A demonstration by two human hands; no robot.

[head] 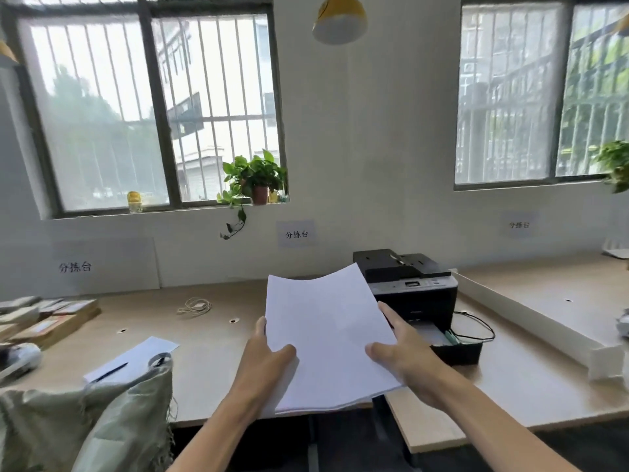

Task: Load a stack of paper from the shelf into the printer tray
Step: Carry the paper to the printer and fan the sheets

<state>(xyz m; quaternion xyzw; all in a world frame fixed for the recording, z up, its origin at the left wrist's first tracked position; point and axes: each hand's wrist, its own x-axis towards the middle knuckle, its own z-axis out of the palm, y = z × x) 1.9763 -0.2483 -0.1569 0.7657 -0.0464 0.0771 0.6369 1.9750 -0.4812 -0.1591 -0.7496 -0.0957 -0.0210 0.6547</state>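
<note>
I hold a stack of white paper [323,332] in the air above the desk's front edge, its far end curling upward. My left hand [265,359] grips the stack's left edge, thumb on top. My right hand [405,356] grips the right edge, thumb on top and fingers along the side. Just behind and to the right of the paper stands a black printer [412,284] on the desk. Its paper tray [456,347] is pulled out toward me, partly hidden by my right hand and the stack.
A light wooden desk [211,362] runs along the wall. A loose sheet with a pen [132,361] and a grey-green cloth bag [112,413] lie at left. Books [47,318] sit far left, a coiled cord [194,306] behind. A white board [544,321] lies right of the printer.
</note>
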